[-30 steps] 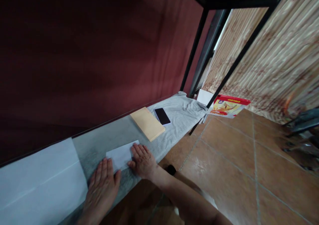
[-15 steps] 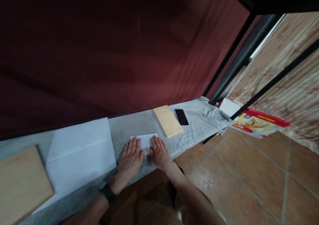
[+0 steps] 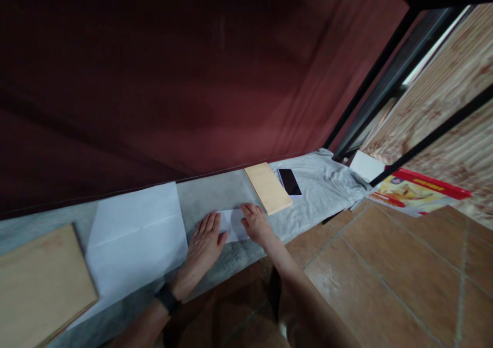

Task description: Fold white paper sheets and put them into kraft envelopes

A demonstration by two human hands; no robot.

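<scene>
Hands [image 3: 231,232] stay flat, open on folded paper [image 3: 232,223], now spread wider apart.

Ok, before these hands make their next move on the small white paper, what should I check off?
1. Left hand flat on the folded paper: ok.
2. Right hand pressing the paper's other end: ok.
3. Paper lying flat on the grey cloth: ok.
4. Tan envelope apart from the paper: ok.
5. Phone out of the hands' way: ok.
6. Crease sharp: cannot tell.
</scene>
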